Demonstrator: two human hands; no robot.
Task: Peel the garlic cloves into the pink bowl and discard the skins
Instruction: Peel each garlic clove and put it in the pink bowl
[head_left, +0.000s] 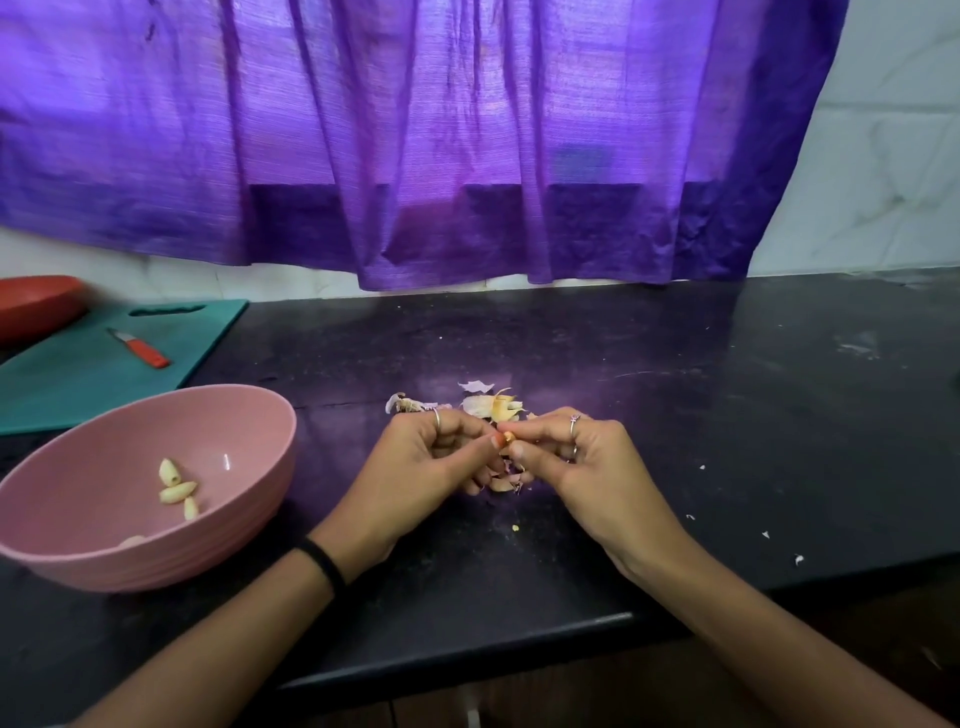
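Pinching one garlic clove (508, 439) between left hand (415, 467) and right hand (582, 467) at frame centre, over skins (493, 405) to catch peelings, pink bowl (130, 551) lower left within reach, holding peeled cloves (176, 488).

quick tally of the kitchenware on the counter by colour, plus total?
Pink: 1, the pink bowl
Red: 2, the knife (red handle) and the red dish at the far left edge
Teal: 1, the cutting board
Total: 4
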